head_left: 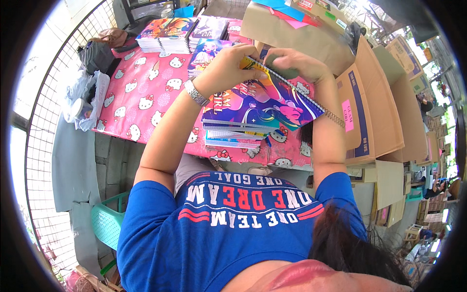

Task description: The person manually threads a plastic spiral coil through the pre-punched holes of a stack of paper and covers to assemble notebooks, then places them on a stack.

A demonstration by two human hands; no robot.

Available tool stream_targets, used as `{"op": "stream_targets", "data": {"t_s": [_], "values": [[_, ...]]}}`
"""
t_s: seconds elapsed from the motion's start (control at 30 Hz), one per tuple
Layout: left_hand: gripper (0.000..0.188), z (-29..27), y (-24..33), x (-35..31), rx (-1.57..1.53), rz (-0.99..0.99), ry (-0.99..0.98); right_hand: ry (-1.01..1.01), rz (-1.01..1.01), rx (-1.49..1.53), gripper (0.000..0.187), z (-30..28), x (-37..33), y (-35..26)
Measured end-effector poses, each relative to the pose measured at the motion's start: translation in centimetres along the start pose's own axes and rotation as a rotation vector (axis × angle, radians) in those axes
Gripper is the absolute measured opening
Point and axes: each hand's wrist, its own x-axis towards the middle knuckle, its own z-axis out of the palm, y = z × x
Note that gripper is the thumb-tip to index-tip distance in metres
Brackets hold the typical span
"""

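A glossy notebook [265, 95] in purple, pink and orange, held above the near part of the pink table [163, 100], points its long coiled edge from the table's far side toward its near right corner, the silver coil [301, 92] trailing past the cover. The left hand [233, 68] pinches its far end; the right hand [304, 65] curls by the coil, its grip unclear. Right of the table stands an open cardboard box [352, 85], contents hidden; at the table's left end, a white plastic bag [99, 97] holds a cup-like tub [77, 108].

A blue T-shirt [194, 248] with red-and-white lettering [249, 198] and 1 silver link wristband [196, 92] are worn.
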Motion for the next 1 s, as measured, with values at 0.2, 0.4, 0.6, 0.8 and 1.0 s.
{"op": "stream_targets", "data": {"t_s": [0.2,0.4,0.6,0.8,1.0], "values": [[0.035,0.5,-0.2,0.1,0.058,0.028,0.044,-0.088,-0.327,0.375,0.059,0.5,0.0,1.0],[0.036,1.1,-1.2,0.1,0.023,0.073,0.089,-0.046,-0.348,0.418,0.059,0.6,-0.1,0.9],[0.033,1.4,-1.1,-0.2,0.035,0.036,0.126,-0.042,-0.293,0.615,0.051,1.8,0.2,2.5],[0.027,1.2,-1.9,-1.2,0.027,-0.035,0.252,0.481,0.250,0.312,0.059,3.3,-0.1,14.8],[0.021,1.7,-1.4,-2.4,-0.244,-0.240,0.352,1.181,0.382,-0.447,0.091,15.7,-3.0,30.4]]}}
